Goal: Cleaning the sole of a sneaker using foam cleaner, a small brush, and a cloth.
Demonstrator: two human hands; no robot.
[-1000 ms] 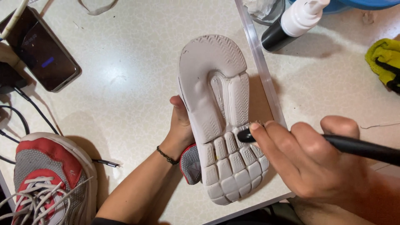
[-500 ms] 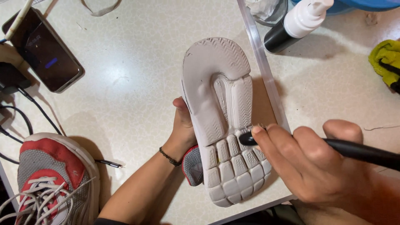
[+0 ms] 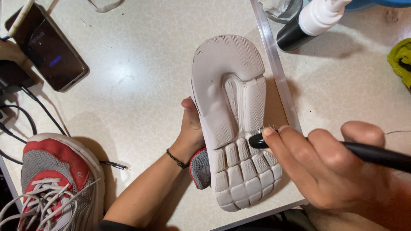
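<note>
A sneaker [image 3: 229, 107] is turned sole up over the pale tabletop, its grey-white tread facing me and a red and grey toe edge showing below. My left hand [image 3: 191, 128] grips the shoe from its left side, a dark bracelet on the wrist. My right hand [image 3: 329, 167] holds a black-handled brush [image 3: 372, 155], whose head presses on the right side of the sole near the grooved forefoot blocks.
The matching red and grey sneaker [image 3: 51, 179] lies at the lower left with loose laces. A phone [image 3: 47, 49] and black cables [image 3: 21, 115] lie at the upper left. A black and white spray bottle [image 3: 310, 23], a clear strip [image 3: 276, 64] and a yellow-green cloth [image 3: 400, 57] are at the upper right.
The brush head has shifted slightly right and up across the sole, toward its right edge. The left hand keeps its grip on the shoe.
</note>
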